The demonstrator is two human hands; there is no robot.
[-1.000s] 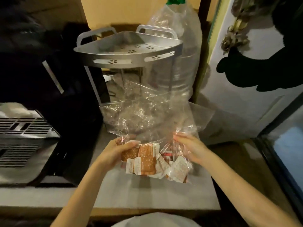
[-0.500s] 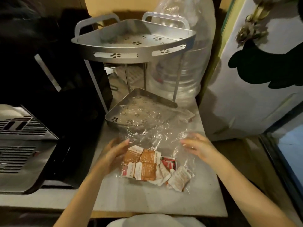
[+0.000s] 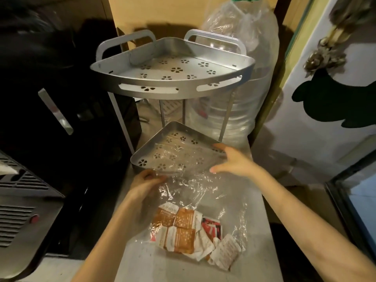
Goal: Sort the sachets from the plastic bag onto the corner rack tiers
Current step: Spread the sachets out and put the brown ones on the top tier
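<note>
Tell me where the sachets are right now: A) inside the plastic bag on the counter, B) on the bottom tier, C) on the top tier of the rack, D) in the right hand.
A: the sachets lie bunched inside the clear plastic bag on the counter, and both tiers of the rack hold none.

Dim warm light, deep shadow at left, wide-angle bending at soft edges.

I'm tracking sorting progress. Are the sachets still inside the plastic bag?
Inside. The sachets lie bunched under the clear film of the plastic bag; both tiers of the corner rack hold none.
</note>
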